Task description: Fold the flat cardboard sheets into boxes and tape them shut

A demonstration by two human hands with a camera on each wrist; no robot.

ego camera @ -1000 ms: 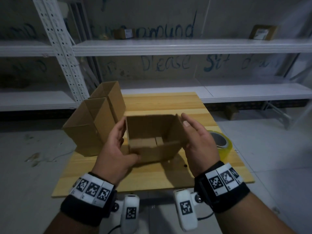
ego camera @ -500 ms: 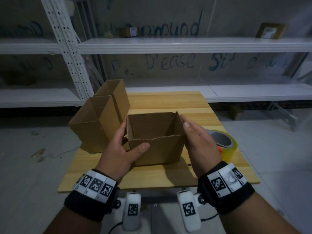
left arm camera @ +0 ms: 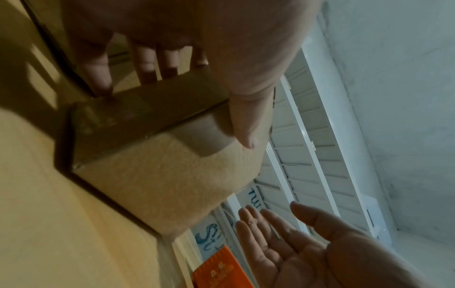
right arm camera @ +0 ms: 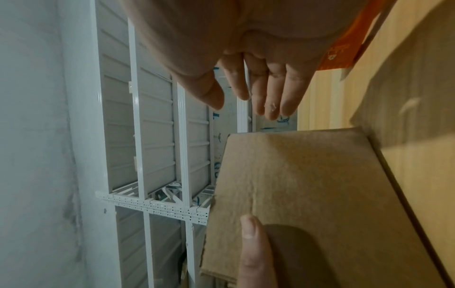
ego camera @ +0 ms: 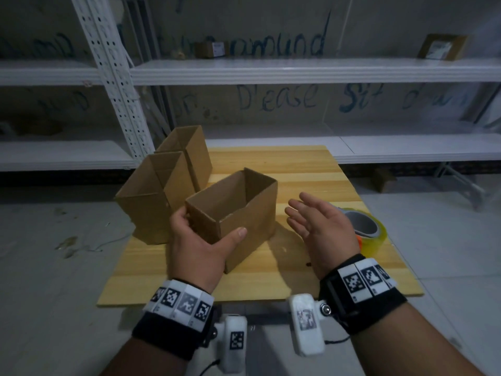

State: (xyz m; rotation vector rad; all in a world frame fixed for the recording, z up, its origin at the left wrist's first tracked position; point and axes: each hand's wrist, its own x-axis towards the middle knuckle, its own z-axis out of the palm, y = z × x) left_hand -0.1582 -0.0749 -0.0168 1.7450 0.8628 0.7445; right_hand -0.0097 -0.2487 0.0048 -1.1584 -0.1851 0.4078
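Observation:
An open-topped brown cardboard box (ego camera: 244,213) (left arm camera: 160,165) (right arm camera: 307,185) stands on the wooden table (ego camera: 311,261), turned at an angle. My left hand (ego camera: 200,240) (left arm camera: 172,81) grips its near corner, thumb on the right-facing side and fingers round the left side. My right hand (ego camera: 317,223) (left arm camera: 283,233) (right arm camera: 253,91) hovers to the right of the box with fingers straight, palm toward it, touching nothing. A roll of yellowish clear tape (ego camera: 368,232) on an orange dispenser (left arm camera: 216,270) lies behind the right hand.
Two more upright open cardboard boxes (ego camera: 151,202) (ego camera: 187,153) stand at the table's left rear, close to the held box. White metal shelving (ego camera: 298,71) runs behind the table. Small boxes (ego camera: 442,50) sit on the upper shelf. Grey floor surrounds the table.
The right hand has let go of the box and drawn away to the right. The left hand has turned the box at an angle and shifted it toward the other boxes.

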